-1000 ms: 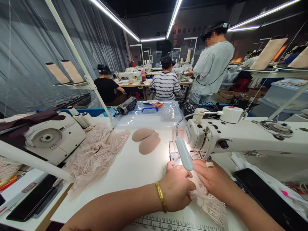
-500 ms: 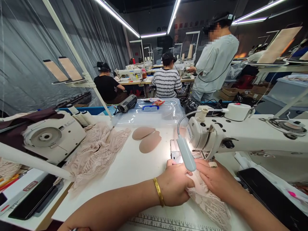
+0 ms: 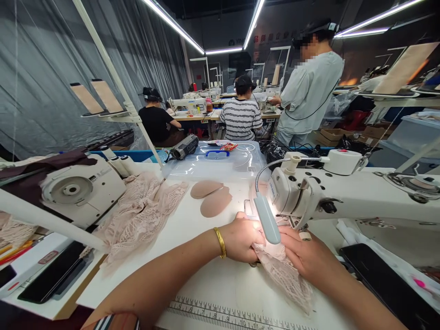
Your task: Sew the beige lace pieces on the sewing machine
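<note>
Beige lace fabric (image 3: 287,279) lies under the head of the white sewing machine (image 3: 343,188) and hangs toward me over the table. My left hand (image 3: 240,239), with a gold bangle at its wrist, is closed on the lace's left side, its knuckles up. From the right, my right hand (image 3: 304,252) rests flat on the lace beside the needle area, fingers stretched forward. A grey lamp (image 3: 267,220) on a bendable neck lights the spot and covers some fingertips. The needle itself is hidden.
Two brown cup-shaped pieces (image 3: 215,201) lie left of the machine. More lace (image 3: 140,211) is heaped by a second machine (image 3: 82,192). A clear plastic box (image 3: 185,169) stands behind. A black phone (image 3: 381,279) is at right, a printed ruler (image 3: 206,311) in front. Co-workers are beyond.
My left hand has shifted left and slightly away from me, drawing the lace's near end leftward. My right hand stays nearly in place on the fabric. The view has turned slightly.
</note>
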{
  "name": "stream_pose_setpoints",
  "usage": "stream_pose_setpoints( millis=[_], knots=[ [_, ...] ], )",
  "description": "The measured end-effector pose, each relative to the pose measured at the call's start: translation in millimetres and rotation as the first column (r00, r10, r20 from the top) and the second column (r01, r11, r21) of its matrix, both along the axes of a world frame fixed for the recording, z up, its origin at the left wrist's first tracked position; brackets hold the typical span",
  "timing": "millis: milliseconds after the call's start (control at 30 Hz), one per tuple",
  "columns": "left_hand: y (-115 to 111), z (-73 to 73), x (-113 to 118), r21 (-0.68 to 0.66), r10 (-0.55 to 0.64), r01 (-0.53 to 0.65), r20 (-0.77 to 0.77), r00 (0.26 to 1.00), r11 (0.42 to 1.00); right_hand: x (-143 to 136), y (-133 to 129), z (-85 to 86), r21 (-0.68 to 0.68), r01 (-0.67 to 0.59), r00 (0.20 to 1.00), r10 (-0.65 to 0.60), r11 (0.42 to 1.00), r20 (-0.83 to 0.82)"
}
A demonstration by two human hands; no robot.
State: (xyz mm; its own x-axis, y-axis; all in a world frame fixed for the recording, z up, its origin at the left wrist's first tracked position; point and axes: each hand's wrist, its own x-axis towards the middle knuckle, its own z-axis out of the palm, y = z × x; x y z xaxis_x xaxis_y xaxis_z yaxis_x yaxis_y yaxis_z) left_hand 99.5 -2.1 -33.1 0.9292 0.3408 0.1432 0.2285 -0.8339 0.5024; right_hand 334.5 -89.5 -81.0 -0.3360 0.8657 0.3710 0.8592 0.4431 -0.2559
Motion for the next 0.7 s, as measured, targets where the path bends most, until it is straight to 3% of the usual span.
stream_pose_setpoints(
  millis=[167,300,500,600,700],
  knots=[
    [0,4.2,-2,-0.029,-0.002,0.003,0.03,1.0,1.0,1,-1,16.1,-0.114,-0.178,0.983,0.18,0.977,0.016],
    [-3,4.0,-5,-0.017,-0.014,0.015,0.049,0.999,1.0,-1,-5,23.2,-0.17,-0.193,0.977,0.206,0.966,0.061],
    [-7,0.0,-7,-0.12,0.095,-0.08,0.12,0.988,0.989,-5,-8,26.1,-0.156,-0.198,0.968,0.218,0.968,0.122],
    [-6,-2.2,-6,0.041,0.017,-0.021,0.074,0.997,0.999,-2,-6,25.3,-0.158,-0.196,0.969,0.216,0.968,0.116],
    [-4,-4.3,-7,0.25,-0.039,0.035,0.011,0.999,0.968,4,-5,21.0,-0.157,-0.175,0.974,0.194,0.972,0.114]
  ],
)
